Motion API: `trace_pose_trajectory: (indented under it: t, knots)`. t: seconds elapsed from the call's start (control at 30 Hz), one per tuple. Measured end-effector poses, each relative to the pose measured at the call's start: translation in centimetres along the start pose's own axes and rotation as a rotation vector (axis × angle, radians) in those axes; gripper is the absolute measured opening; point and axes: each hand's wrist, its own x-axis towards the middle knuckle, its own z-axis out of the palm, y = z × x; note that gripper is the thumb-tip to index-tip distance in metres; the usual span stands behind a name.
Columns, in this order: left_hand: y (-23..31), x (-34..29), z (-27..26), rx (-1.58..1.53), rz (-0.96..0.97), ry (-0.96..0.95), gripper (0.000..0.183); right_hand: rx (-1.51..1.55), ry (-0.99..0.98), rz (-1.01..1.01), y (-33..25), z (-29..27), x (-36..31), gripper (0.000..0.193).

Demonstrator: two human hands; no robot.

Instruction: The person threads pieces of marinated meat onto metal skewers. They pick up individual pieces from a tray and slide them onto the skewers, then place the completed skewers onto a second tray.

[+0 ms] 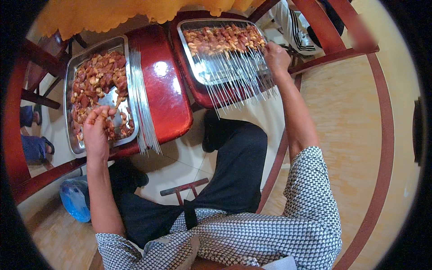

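Observation:
Over the near part of the left metal tray (128, 54), my left hand (96, 125) is closed, its fingertips pinched at a piece of meat. Raw marinated meat chunks (97, 74) fill much of that tray, with bare metal showing in the middle. My right hand (276, 58) is at the right edge of the right metal tray (198, 67), its fingers curled beside the threaded meat skewers (225, 39). What those fingers hold is hidden. The skewers lie side by side, meat at the far side, bare metal ends sticking out over the near rim.
A bundle of bare metal skewers (143, 103) lies along the left tray's right side. Both trays rest on red chair seats (164, 96). A yellow scalloped cloth (112, 15) hangs at the back. A blue bag-lined bin (75, 200) stands at lower left. Other people's legs show on both sides.

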Motion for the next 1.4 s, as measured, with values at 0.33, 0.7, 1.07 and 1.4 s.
trace_pose_trajectory:
  t: [0.33,0.7,1.07,1.4]
  knots:
    - [0.4,-0.2,-1.7,-0.047,0.041,0.039,0.014,0.673,-0.204,-0.018,-11.0,-9.1,-7.7,0.013]
    - [0.3,-0.1,-4.2,-0.157,0.124,0.045,0.015,0.434,-0.599,-0.107,-31.9,-6.0,-13.5,0.037]
    - [2.6,-1.9,-4.4,-0.095,0.090,-0.079,0.015,0.645,-0.896,0.087,-33.3,-4.0,-11.0,0.029]
    - [1.5,-1.1,-5.0,-0.108,0.103,-0.059,0.015,0.605,-0.674,0.062,-33.2,-0.2,-12.1,0.028]
